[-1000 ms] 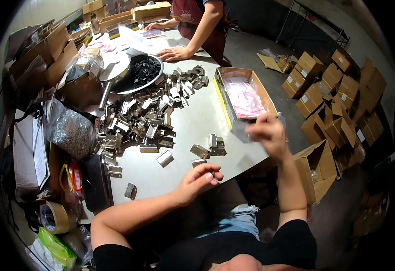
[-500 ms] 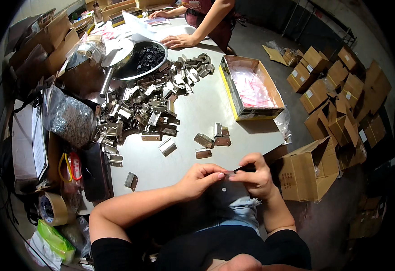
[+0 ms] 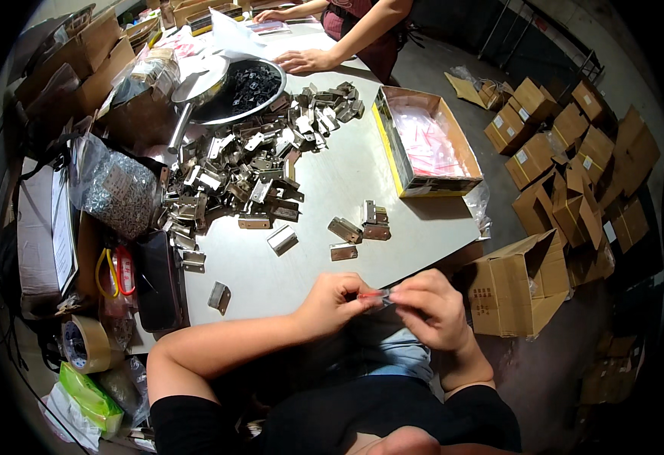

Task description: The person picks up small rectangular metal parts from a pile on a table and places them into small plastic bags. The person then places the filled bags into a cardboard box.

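fingers (image 3: 362, 294) of both hands are pinched together on a small clear bag (image 3: 383, 297) with a red strip, held at the near desk (image 3: 423, 235) edge. opening the bag seems in hand; next, a bracket (image 3: 345, 229) from just beyond would be needed.

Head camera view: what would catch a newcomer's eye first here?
Probably the big heap of metal brackets across the white table, below a bowl of dark parts. Near the bottom, the left hand and right hand pinch a small clear bag between them.
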Demonstrator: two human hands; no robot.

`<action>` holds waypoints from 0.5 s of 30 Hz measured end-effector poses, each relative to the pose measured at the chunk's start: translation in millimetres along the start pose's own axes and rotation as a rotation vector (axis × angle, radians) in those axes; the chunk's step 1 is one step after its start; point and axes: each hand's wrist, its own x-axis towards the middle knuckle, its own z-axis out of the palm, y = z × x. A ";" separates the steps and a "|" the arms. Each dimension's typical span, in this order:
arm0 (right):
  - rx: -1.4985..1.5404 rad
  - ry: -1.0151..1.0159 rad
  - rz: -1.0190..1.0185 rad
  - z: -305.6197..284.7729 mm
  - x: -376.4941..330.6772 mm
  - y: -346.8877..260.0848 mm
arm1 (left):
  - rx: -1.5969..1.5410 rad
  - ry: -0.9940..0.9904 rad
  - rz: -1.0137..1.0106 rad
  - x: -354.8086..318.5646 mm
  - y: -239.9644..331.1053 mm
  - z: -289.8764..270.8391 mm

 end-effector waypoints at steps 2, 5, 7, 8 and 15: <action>0.025 -0.094 0.023 1.9 1.9 -10.2 | 0.067 0.060 -0.003 -3.2 -1.0 -0.9; -0.023 -0.218 0.104 4.9 1.8 -15.0 | 0.166 0.084 0.059 -4.4 4.7 -0.1; -0.022 -0.286 0.151 7.6 1.1 -12.4 | 0.230 0.068 0.138 -3.9 6.1 0.9; -0.011 -0.357 0.158 6.2 1.7 -12.1 | 0.260 0.055 0.185 -3.3 4.9 1.5; -0.032 -0.642 -0.035 -0.7 16.7 -7.0 | 0.438 0.009 0.485 -3.2 3.0 8.7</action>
